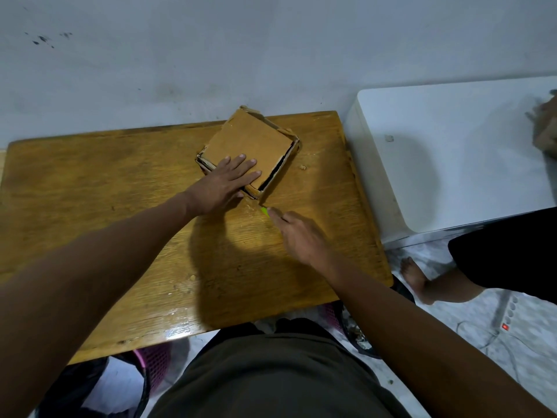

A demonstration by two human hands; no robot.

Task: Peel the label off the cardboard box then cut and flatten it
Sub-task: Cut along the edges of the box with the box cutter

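Note:
A brown cardboard box (253, 140) lies low on the far middle of the wooden table (90, 188), its top face bare and its edges frayed. My left hand (224, 184) presses flat on the box's near corner, fingers spread. My right hand (301, 236) grips a cutter with a lime-green tip (264, 211), which points at the box's nearest corner just below my left thumb. The blade itself is too small to make out.
A white appliance (452, 164) stands right of the table. Another person's bare foot (414, 277) and dark garment are on the floor at right, with a white power strip (508, 319). Small cardboard crumbs (302, 167) lie on the table. A pink basket (153, 362) sits below.

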